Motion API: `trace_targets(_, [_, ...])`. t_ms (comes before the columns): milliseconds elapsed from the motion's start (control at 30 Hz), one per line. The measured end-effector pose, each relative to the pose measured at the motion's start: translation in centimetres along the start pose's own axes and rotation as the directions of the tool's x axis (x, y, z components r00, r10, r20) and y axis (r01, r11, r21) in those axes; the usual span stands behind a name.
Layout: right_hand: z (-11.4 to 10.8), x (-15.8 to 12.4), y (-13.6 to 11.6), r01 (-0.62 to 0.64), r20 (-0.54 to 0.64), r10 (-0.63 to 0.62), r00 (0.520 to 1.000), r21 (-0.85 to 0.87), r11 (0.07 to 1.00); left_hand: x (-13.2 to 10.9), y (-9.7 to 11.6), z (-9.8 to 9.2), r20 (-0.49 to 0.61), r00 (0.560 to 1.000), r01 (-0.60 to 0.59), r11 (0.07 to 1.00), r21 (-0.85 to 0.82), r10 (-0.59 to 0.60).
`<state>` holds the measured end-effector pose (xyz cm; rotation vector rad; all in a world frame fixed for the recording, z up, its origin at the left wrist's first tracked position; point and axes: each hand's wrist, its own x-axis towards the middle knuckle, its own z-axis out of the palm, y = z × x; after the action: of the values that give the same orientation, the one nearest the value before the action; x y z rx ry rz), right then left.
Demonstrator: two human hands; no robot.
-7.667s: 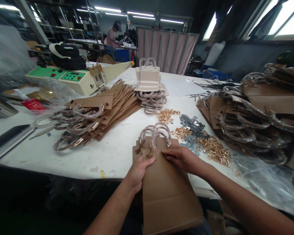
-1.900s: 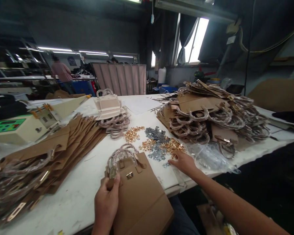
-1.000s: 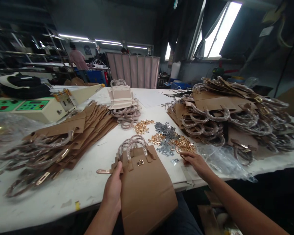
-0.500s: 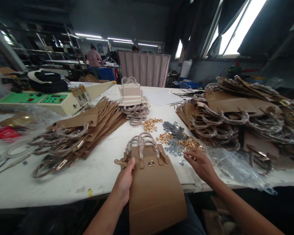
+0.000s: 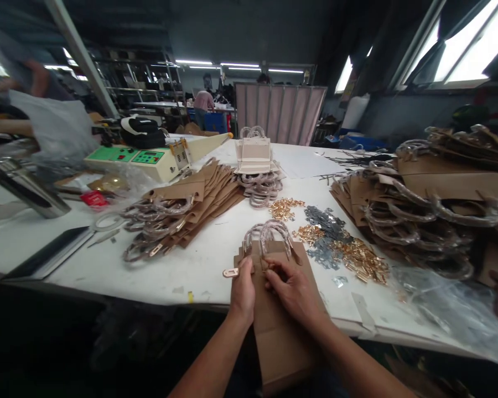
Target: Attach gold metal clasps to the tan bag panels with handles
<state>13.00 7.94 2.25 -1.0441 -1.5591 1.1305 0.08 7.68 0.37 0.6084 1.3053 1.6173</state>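
A brown, unfinished handbag (image 5: 280, 345) hangs over the table's front edge toward my lap, its plastic-wrapped handles (image 5: 269, 235) upright on the table side. My left hand (image 5: 243, 293) is closed on its left edge, thumb on the front. A strap end with a gold plate (image 5: 231, 272) sticks out left of that hand. The fingertips of my right hand (image 5: 292, 287) are pinched together against the bag's front, below the handles. Whatever they pinch is too small to make out, and the clasp area is hidden behind them.
Loose gold fittings (image 5: 359, 260) and grey metal plates (image 5: 326, 224) lie to the right. Brown bag stacks (image 5: 207, 204) stand left and right (image 5: 444, 188), cream pieces (image 5: 253, 155) behind. Further left are a green-panelled machine (image 5: 136, 157), a metal cylinder (image 5: 29, 190) and a person (image 5: 25, 66).
My right hand has moved left from the metal fittings to the bag's front, covering the gold clasp. The view has turned left, bringing a person and a metal cylinder into sight.
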Motion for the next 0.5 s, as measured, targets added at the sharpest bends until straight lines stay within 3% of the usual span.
trace_targets(167, [0.1,0.3,1.6,0.006,0.017,-0.005,1.0,-0.094,0.996,0.2,-1.4,-0.7,-0.003,0.999,-0.034,0.996,0.08,0.034])
trace_targets(367, [-0.2,0.0,1.2,0.004,0.015,0.0,1.0,-0.256,0.967,0.2,-2.0,-0.8,0.048,0.998,-0.036,0.987,0.155,0.029])
trace_targets(500, [0.0,0.0,1.0,0.004,0.037,0.008,0.999,-0.295,0.956,0.2,-2.1,-0.9,0.027,1.0,0.011,0.983,0.185,-0.016])
